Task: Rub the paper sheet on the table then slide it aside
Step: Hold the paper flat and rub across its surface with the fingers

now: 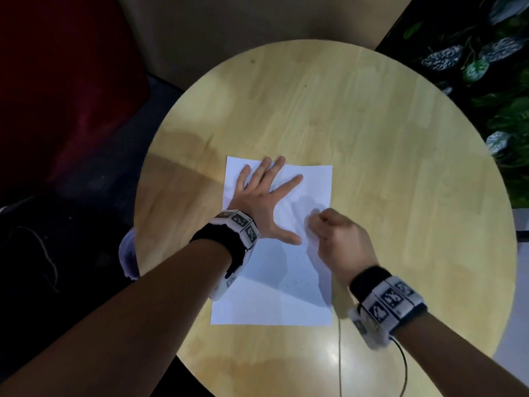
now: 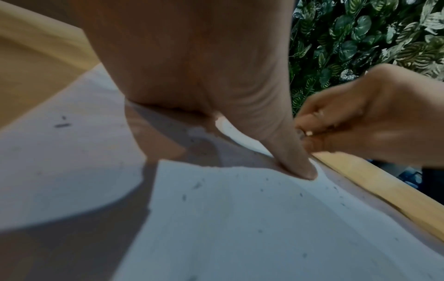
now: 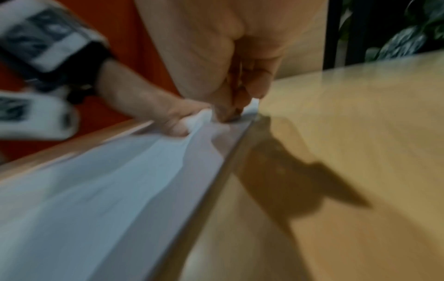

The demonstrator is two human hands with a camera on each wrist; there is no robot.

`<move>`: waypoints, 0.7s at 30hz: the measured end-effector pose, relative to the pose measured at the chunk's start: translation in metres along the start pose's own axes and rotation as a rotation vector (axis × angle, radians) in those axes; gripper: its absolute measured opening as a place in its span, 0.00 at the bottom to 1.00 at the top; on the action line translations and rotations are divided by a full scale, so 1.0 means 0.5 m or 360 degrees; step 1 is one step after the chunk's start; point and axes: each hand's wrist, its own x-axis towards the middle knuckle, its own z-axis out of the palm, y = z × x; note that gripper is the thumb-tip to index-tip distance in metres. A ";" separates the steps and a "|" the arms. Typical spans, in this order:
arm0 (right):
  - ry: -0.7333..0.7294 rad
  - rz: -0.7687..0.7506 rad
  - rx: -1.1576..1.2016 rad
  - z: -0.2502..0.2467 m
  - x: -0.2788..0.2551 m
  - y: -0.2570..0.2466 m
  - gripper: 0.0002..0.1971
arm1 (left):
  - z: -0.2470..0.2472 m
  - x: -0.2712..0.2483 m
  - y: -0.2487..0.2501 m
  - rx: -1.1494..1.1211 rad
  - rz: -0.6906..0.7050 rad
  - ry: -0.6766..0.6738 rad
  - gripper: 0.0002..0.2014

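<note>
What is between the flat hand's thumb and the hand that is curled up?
Only a narrow strip of rumpled white paper sheet. In the head view the left hand thumb tip nearly meets the right hand, and nothing else lies between them.

— What does the paper sheet (image 1: 286, 285) look like?
— White, rectangular, speckled with small dark flecks, lying on the round wooden table (image 1: 372, 133) near its front half.
— Flat?
— Mostly. It is wrinkled and lifted along the right edge, about halfway up.
— How is it oriented?
— Long side running away from the person, the near edge square to them.
</note>
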 end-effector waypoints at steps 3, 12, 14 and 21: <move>0.0145 0.0168 0.0028 -0.016 0.080 0.029 0.06 | -0.006 0.002 0.004 0.0031 -0.0008 -0.0075 0.69; 0.0232 0.0191 0.0069 0.001 0.122 0.038 0.05 | 0.009 0.008 0.023 -0.0126 0.0113 0.0071 0.63; 0.0250 0.0169 0.0067 0.009 0.100 0.026 0.08 | 0.014 0.009 0.023 -0.0108 0.0108 0.0083 0.64; 0.0022 0.0064 0.0055 -0.006 0.050 -0.001 0.10 | 0.019 0.011 0.026 -0.0078 0.0089 0.0110 0.66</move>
